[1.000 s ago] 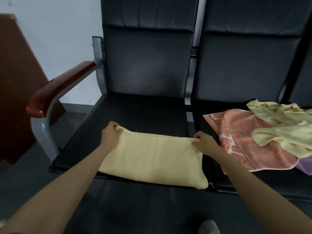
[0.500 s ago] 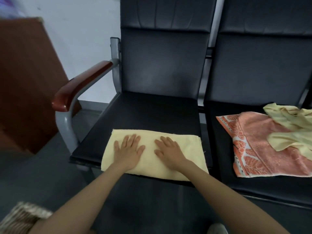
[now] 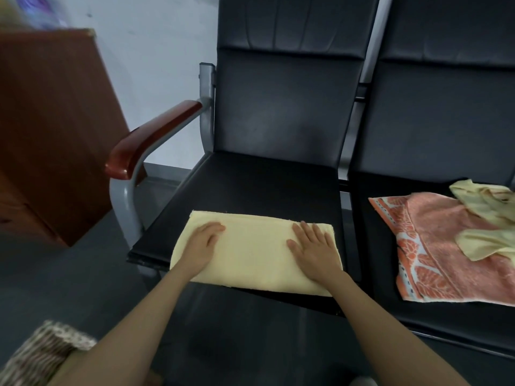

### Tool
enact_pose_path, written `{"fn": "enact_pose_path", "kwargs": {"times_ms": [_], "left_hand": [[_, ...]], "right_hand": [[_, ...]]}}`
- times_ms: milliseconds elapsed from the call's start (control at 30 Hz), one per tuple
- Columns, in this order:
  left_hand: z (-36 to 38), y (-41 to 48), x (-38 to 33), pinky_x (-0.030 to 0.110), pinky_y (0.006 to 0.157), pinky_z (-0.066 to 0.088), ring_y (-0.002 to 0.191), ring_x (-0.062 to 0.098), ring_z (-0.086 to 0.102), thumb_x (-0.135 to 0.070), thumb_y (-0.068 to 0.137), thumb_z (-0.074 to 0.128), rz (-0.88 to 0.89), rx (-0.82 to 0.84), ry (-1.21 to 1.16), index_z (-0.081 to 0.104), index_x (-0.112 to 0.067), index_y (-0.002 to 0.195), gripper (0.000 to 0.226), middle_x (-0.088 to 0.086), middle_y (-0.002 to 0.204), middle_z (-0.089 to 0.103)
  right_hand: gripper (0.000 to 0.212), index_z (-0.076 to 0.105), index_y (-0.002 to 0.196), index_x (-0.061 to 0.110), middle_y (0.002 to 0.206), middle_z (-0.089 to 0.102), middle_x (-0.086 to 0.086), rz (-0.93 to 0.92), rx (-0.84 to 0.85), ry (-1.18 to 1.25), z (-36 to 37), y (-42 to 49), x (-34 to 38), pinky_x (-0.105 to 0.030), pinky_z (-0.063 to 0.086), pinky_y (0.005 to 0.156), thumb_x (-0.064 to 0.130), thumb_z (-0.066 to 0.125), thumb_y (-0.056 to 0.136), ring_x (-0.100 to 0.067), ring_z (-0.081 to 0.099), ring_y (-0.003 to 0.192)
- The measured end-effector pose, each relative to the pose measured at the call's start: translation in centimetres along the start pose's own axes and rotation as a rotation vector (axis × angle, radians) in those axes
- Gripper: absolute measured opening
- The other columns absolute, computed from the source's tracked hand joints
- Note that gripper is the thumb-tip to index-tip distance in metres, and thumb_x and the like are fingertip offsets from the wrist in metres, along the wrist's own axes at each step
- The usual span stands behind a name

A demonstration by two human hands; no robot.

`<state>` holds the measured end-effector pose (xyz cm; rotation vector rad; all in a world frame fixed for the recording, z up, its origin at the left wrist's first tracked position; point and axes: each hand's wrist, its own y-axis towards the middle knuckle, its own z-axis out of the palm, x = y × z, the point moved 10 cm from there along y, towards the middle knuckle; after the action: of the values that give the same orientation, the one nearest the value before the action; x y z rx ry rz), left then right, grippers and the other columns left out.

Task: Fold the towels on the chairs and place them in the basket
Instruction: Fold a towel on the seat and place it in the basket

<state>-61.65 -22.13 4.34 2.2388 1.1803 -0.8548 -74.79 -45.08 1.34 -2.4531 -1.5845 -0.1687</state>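
Head view: a folded yellow towel [image 3: 256, 252] lies flat on the front part of the left chair seat [image 3: 264, 185]. The left hand [image 3: 202, 246] and the right hand [image 3: 313, 246] both rest on top of it, one near each end, with fingers out flat and holding nothing. This looks like the pressing step. To do it well, I think the hands should push down softly and slide out to the ends, so no bumps stay and the edges line up. Then the towel can be folded again or picked up from both ends so it does not fall open. The basket [image 3: 41, 355] sits low on the left, by the left arm. An orange towel [image 3: 434, 246] and a crumpled yellow towel [image 3: 487, 218] wait on the next seat. No words or labels can be read.
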Motion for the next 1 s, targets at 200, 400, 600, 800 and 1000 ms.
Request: {"fn": "enact_pose_path", "kwargs": {"times_ms": [200,400,600,800,1000], "left_hand": [[-4.7,-1.2,4.2,0.038,0.106,0.023,0.125,0.033,0.028,-0.049,0.085,0.063,-0.447,-0.193,0.341,0.041,-0.005,0.133,0.069,0.016,0.138,0.030],[-5.0,-1.0,5.3,0.040,0.103,0.025,0.121,0.032,0.031,-0.059,0.089,0.047,-0.534,-0.099,0.475,0.055,-0.006,0.117,0.061,0.015,0.135,0.037],[-4.9,-0.8,3.3,0.038,0.086,0.031,0.100,0.027,0.049,-0.043,0.098,0.041,-0.387,-0.177,0.496,0.048,-0.010,0.103,0.034,0.009,0.109,0.059],[-5.4,-0.8,1.0,0.030,0.083,0.040,0.098,0.023,0.055,-0.019,0.097,0.048,-0.250,-0.177,-0.059,0.041,-0.023,0.134,0.038,0.004,0.112,0.058],[-4.8,0.0,-4.0,0.021,0.091,0.038,0.112,0.009,0.050,-0.017,0.097,0.049,-0.169,-0.073,-0.379,0.064,-0.029,0.120,0.030,-0.002,0.134,0.052]], "right_hand": [[0.057,0.010,0.152,0.027,0.160,0.001,0.007,-0.016,-0.046,0.035,-0.5,-0.3,0.0,-0.036,-0.004,0.119,0.050,0.017,0.100,-0.013,-0.004,0.147],[0.055,0.014,0.152,0.027,0.160,0.004,0.007,-0.052,-0.039,0.064,-0.5,-0.4,-0.1,-0.035,-0.003,0.119,0.046,0.021,0.102,-0.013,-0.003,0.147],[0.053,0.016,0.152,0.026,0.160,0.006,0.007,-0.091,-0.011,0.077,-0.5,-1.1,-0.3,-0.034,-0.002,0.120,0.044,0.024,0.102,-0.012,-0.002,0.147],[0.062,0.015,0.152,0.028,0.160,0.004,0.004,-0.140,0.064,0.060,-0.7,-1.7,-0.4,-0.034,0.000,0.119,0.056,0.025,0.097,-0.014,-0.003,0.147],[0.089,0.009,0.152,0.032,0.161,0.000,0.003,-0.166,0.024,-0.020,-0.2,-1.7,0.8,-0.037,-0.005,0.119,0.074,-0.005,0.075,-0.014,-0.007,0.147]]}}
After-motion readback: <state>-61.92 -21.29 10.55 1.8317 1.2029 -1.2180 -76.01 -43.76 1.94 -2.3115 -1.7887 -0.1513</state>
